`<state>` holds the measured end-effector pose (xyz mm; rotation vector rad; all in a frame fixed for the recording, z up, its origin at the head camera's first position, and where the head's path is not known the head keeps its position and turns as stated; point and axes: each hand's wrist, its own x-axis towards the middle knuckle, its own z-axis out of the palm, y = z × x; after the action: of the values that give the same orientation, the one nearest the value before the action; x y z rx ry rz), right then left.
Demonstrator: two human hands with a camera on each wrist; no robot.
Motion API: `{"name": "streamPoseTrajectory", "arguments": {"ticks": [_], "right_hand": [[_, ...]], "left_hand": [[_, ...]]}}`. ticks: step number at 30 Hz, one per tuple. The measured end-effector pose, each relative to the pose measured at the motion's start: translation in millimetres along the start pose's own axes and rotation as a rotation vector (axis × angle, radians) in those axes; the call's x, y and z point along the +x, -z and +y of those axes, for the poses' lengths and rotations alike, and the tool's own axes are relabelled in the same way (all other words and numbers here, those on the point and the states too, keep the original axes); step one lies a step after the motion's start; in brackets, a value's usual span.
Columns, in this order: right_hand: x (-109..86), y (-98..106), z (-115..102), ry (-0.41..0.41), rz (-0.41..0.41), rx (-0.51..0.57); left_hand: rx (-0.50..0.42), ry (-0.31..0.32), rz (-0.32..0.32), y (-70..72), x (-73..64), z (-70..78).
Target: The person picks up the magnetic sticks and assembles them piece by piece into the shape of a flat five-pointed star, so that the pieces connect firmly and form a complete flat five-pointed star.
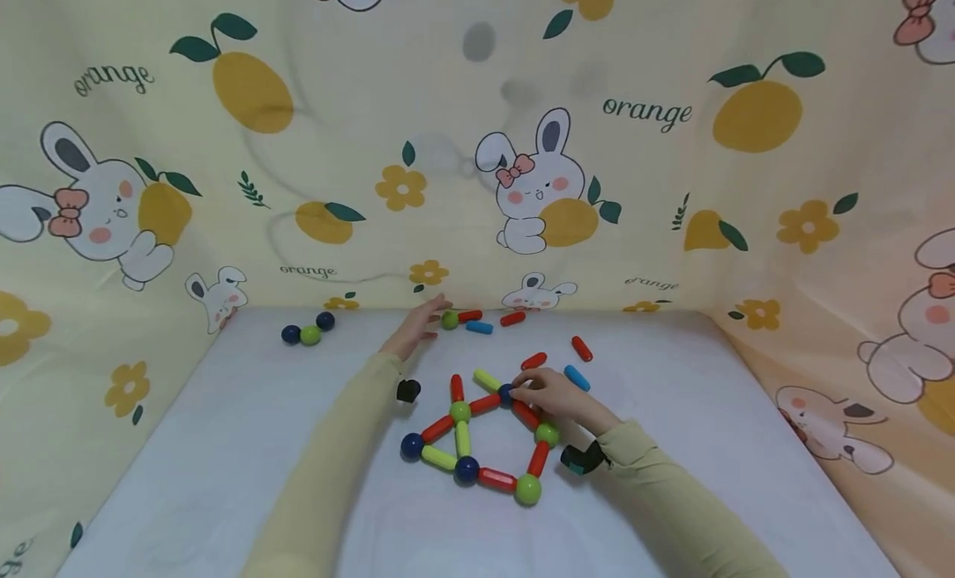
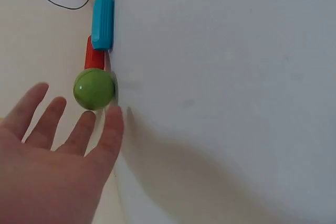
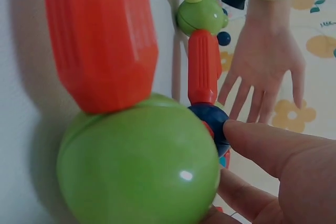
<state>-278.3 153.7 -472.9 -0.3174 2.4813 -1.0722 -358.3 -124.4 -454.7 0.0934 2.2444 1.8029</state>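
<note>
On the white table lies a linked frame of magnetic sticks and balls: red sticks (image 1: 496,479), yellow-green sticks (image 1: 438,458), green balls (image 1: 528,489) and dark blue balls (image 1: 467,470). My right hand (image 1: 555,394) pinches the dark blue ball (image 3: 216,145) at the frame's far corner, its fingers partly hidden behind a large green ball (image 3: 139,166) in the right wrist view. Farther back, my left hand (image 1: 413,327) reaches with fingers spread and extended toward a loose green ball (image 2: 93,88). The fingertips are close to this ball; contact cannot be told.
Behind the loose green ball lie a red stick (image 2: 95,53) and a blue stick (image 2: 103,22). More red sticks (image 1: 582,348) and a blue stick (image 1: 577,377) lie right of the frame. At the back left sit dark blue balls (image 1: 325,321) and a green ball (image 1: 310,336). A printed cloth (image 1: 448,230) rises behind.
</note>
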Motion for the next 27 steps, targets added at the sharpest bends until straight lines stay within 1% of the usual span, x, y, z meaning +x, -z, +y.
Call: {"name": "streamPoseTrajectory", "arguments": {"ticks": [3,6,12,14,17,20,24,27], "right_hand": [[-0.8,-1.4,-1.4,-0.002,0.005,-0.002],[-1.5,-2.1,-3.2,-0.005,0.01,-0.004],[-1.9,-2.8,-3.4,-0.014,0.016,-0.011],[-1.6,-2.7,-2.9,-0.016,0.016,-0.014],[-1.3,-2.5,-2.7,-0.01,0.014,-0.029],[-1.7,-1.7,-2.9,-0.003,0.016,-0.043],[-2.1,-1.4,-3.5,0.006,0.017,-0.043],[-2.3,-1.7,-3.8,0.012,0.016,-0.035]], "left_hand": [[-0.002,0.013,-0.011,-2.2,1.0,1.8],[0.002,0.029,0.005,-4.9,1.0,2.2],[0.031,0.032,0.033,-11.6,-0.7,3.7],[0.04,0.032,0.031,-12.3,-0.7,3.9],[0.06,0.035,0.012,-12.6,0.3,1.9],[0.141,0.013,-0.008,-13.9,2.9,-2.7],[0.299,-0.059,-0.015,-17.8,9.0,-10.2],[0.374,-0.102,-0.005,-21.9,13.2,-12.8]]}}
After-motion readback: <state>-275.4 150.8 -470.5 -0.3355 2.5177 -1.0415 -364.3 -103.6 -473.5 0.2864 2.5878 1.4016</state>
